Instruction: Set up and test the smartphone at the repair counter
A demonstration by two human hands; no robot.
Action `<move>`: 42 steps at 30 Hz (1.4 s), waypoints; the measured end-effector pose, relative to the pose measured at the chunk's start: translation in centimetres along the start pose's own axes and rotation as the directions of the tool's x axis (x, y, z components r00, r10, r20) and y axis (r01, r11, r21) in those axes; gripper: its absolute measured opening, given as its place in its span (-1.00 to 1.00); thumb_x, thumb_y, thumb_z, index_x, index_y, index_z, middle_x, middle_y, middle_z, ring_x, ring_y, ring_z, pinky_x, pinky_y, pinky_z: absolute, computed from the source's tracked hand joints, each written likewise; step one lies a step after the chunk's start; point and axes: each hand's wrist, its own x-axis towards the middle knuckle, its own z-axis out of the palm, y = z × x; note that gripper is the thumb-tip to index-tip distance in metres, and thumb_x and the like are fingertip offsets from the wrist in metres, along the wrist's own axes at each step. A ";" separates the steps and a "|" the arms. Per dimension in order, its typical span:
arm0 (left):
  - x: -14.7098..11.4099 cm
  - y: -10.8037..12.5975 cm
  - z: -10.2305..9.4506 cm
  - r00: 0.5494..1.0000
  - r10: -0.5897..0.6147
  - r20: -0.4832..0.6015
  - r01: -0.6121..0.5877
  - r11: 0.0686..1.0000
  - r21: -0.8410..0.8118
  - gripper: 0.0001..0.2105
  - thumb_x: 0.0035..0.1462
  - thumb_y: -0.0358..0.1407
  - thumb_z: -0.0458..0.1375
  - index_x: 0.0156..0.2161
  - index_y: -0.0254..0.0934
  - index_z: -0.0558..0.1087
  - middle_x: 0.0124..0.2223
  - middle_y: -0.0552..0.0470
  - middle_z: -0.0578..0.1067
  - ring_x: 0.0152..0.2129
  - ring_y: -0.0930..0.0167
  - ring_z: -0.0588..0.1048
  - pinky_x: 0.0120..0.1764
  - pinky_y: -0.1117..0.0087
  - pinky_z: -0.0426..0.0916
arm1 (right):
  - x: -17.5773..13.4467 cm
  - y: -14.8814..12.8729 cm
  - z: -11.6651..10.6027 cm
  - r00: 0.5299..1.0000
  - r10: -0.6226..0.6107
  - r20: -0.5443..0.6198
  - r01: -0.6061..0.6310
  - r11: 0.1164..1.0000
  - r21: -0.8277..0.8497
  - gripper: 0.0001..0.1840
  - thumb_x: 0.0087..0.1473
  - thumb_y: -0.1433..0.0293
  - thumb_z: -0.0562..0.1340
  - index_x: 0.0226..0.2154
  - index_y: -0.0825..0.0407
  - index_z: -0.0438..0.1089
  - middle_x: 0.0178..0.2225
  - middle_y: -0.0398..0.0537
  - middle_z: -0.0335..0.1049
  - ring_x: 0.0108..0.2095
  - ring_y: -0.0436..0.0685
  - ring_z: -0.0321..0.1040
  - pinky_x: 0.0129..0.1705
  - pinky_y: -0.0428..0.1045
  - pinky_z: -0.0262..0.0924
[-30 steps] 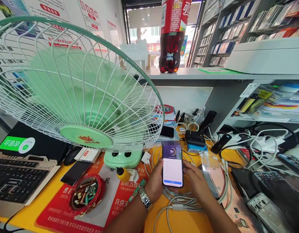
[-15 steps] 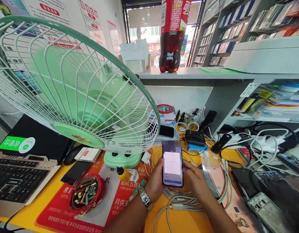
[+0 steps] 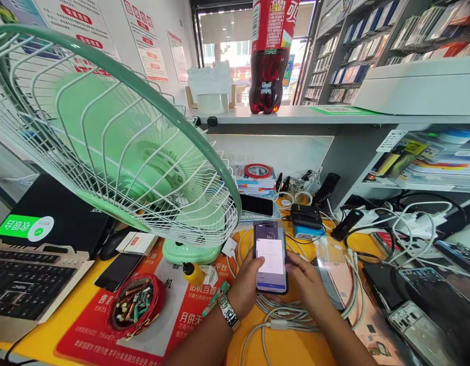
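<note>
The left hand (image 3: 243, 284) clasps a black-edged rectangular smartphone (image 3: 273, 260) by its left side, thumb over the screen; above coiled pale-grey cables (image 3: 280, 324), its long axis points away from the person, a white panel lit against purple; the right hand (image 3: 304, 277) touches its right edge, whether pinching I cannot tell.

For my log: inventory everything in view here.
Lit phone: 1, dark-edged, centre
Fan: 1, green, left
Keyboard: 1, black and beige, far left
Bowl: 1, red, left foreground
Drink bottle: 1, red-labelled, top centre
Small bottle: 1, yellow, before fan
Cables: many, mostly white, centre-right
Shelved goods: uncounted, mixed colours, right
Table: 1, yellow, beneath
Watch: 1, silver, left wrist
Left hand: 1, bare, phone's left edge
Right hand: 1, bare, phone's right edge
</note>
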 end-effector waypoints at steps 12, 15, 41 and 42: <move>0.1 -0.1 0.1 1.000 -0.002 -0.029 0.004 0.999 0.044 -0.40 0.10 -0.20 0.12 0.25 -0.11 0.10 -0.09 -0.11 0.47 -0.42 0.35 0.48 -0.66 0.55 0.31 | -0.1 0.2 0.0 1.000 -0.021 0.014 0.021 1.000 0.020 -0.57 0.01 0.34 0.13 -0.06 0.02 0.48 -0.11 -0.04 0.51 -0.12 0.27 0.40 -0.15 0.04 0.32; 0.1 -0.1 0.1 0.999 0.001 -0.042 0.000 0.999 0.036 -0.40 0.09 -0.19 0.13 0.24 -0.13 0.12 -0.09 -0.11 0.47 -0.41 0.34 0.48 -0.64 0.52 0.34 | -0.1 0.2 0.0 0.999 -0.022 0.031 0.021 0.999 0.027 -0.56 0.02 0.34 0.13 -0.04 0.02 0.47 -0.11 -0.03 0.51 -0.11 0.27 0.40 -0.15 0.04 0.32; 0.3 -0.4 -0.1 1.000 0.009 -0.002 -0.009 0.992 -0.129 -0.55 0.14 -0.11 0.06 0.09 -0.27 0.32 -0.16 -0.08 0.52 -0.36 0.32 0.51 -0.42 0.40 0.43 | -0.5 -0.4 0.3 0.996 -0.071 0.047 0.068 0.995 0.075 -0.61 0.09 0.39 0.12 -0.04 0.01 0.45 -0.10 -0.04 0.49 -0.05 0.24 0.34 -0.11 0.01 0.25; 0.3 -0.4 -0.1 1.000 0.018 -0.010 -0.019 0.993 -0.116 -0.55 0.12 -0.12 0.08 0.09 -0.27 0.32 -0.15 -0.09 0.52 -0.36 0.32 0.50 -0.42 0.40 0.43 | -0.5 -0.4 0.4 0.996 -0.071 0.054 0.067 0.995 0.079 -0.61 0.09 0.39 0.12 -0.04 0.02 0.45 -0.10 -0.04 0.49 -0.06 0.23 0.35 -0.11 0.01 0.25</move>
